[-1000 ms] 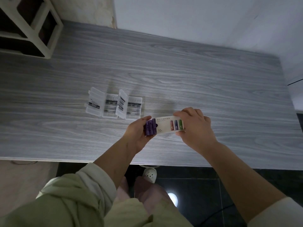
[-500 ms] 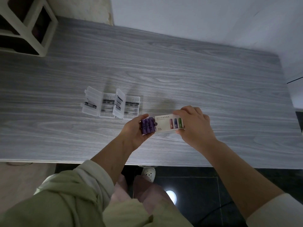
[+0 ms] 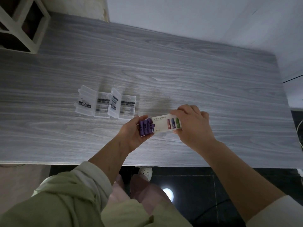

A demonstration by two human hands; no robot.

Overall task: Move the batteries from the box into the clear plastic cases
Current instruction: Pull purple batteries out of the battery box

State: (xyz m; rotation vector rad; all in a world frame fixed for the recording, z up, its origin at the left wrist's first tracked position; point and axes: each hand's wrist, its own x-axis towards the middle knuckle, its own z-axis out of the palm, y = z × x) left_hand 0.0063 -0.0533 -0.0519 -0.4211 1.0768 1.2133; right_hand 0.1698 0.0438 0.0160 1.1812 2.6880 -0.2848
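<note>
My right hand [image 3: 194,126] grips the right end of a white battery box [image 3: 161,125] printed with coloured batteries, held just above the table. Several purple batteries [image 3: 146,128] stick out of the box's left end and lie in my left hand [image 3: 132,136], whose fingers curl around them. Two clear plastic cases stand open on the table to the left of my hands: the left case [image 3: 91,104] and the right case [image 3: 123,105], each with its lid raised and dark labels showing through.
The grey wood-grain table [image 3: 196,79] stretches far behind and to the right. A white shelf unit [image 3: 19,28] stands at the back left corner. The table's front edge runs just below my wrists, with dark floor and a white shoe [image 3: 146,172] beneath.
The purple batteries have slid a little further out of the box into my left hand. Both hands stay in nearly the same place.
</note>
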